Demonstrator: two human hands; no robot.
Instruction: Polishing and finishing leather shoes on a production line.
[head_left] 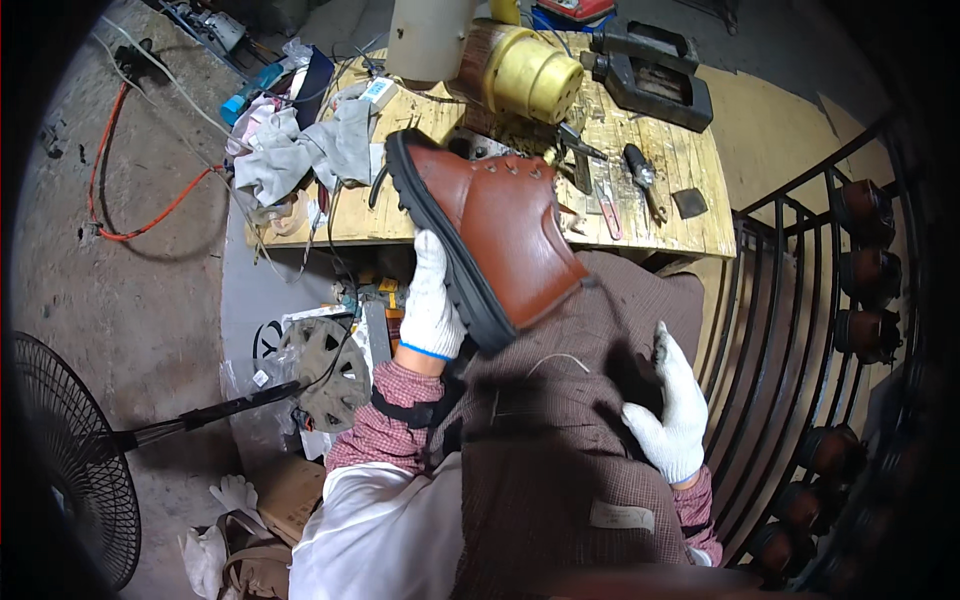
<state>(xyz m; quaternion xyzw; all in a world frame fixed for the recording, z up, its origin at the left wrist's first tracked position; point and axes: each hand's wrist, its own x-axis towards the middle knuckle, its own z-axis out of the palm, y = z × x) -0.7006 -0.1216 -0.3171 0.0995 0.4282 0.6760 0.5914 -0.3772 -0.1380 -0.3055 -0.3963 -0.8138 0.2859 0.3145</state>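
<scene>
Above the person's lap, just short of the near edge of the table point(690, 165), the left hand point(434, 310) is clamped on a lace-up shoe point(500, 225), gripping it by the side of the sole point(478, 312). That forearm rises from the lower edge in a checked sleeve point(380, 430), crossed by a black band, and one gloved digit points up along the rubber while the others are mostly hidden behind the shoe. Well apart from it, the right hand point(668, 415) is empty, its fingers pointing away from the body and its thumb spread out to the left, over the right side of the brown cloth point(560, 440) covering the lap; whether it touches that cloth, I cannot tell. Both hands wear white knit gloves, the left one edged in blue at the cuff. The shoe is reddish-brown leather with a smooth sheen, tilted so its toe points up and leftward, the heel low and nearer the body. Its black sole is thick and deeply lugged, facing left; eyelets line the upper, and the collar faces right.
</scene>
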